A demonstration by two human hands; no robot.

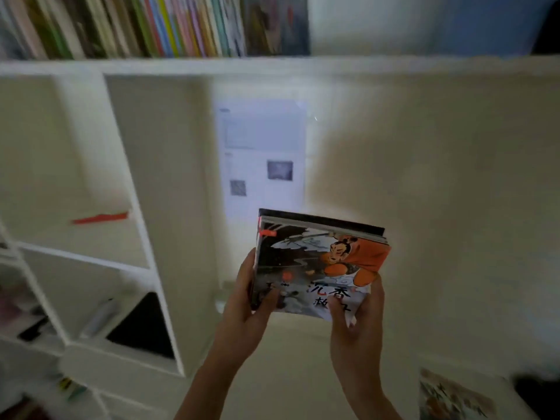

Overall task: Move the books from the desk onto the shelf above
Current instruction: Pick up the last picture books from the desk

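— Where do we have the books right now?

— Up in the air in front of the wall, well below the shelf (272,65). We hold a small stack of picture books (321,262) between both hands, the top cover showing a figure in orange.

— And our grip?

— The left hand (248,301) wraps the spine side, thumb curled onto the front cover. The right hand (360,313) pinches the lower right corner, fingers bent over the cover's edge. Both are closed on the stack, nothing loose.

— How will it handle, we think?

— Thin, fairly stiff covers, probably glossy (so they may slide against one another). The stack looks light, but the top cover already bows a little at our right hand. We judge it safer to squeeze front and back together near the spine than to hang it by a corner.

— Where does it go?

— The row of upright books (136,25) fills the shelf's left part; the free space to their right, beside the dark volume (277,24), looks like the natural slot.
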